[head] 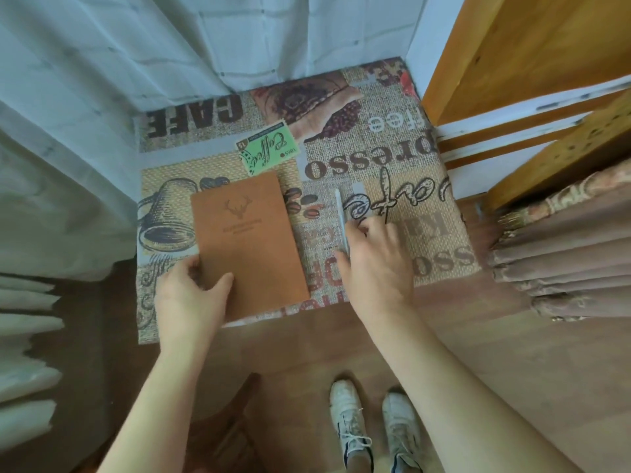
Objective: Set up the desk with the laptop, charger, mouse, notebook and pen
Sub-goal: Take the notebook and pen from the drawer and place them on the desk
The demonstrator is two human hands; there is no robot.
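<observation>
1. Take the brown notebook [251, 242] as your landmark: it lies flat and closed on the coffee-print cloth [426, 213], tilted a little, its near end close to the cloth's front edge.
2. Your left hand [191, 295] grips the notebook's near-left corner, thumb on the cover and fingers curled round the edge.
3. The pen [341, 220], pale and slim, lies on the cloth just right of the notebook and roughly parallel to it.
4. Your right hand [375, 268] rests over the pen's near end with fingers loosely spread; whether any fingertip is pinching the barrel you cannot tell from here.
5. Judged from this, you are on the notebook-and-pen step, squaring the two side by side.
6. No laptop, charger or mouse shows near the notebook, so those likely remain.
7. Next, keep the notebook pinned with the left hand while you nudge the pen straight, so it does not roll away from the notebook.
</observation>
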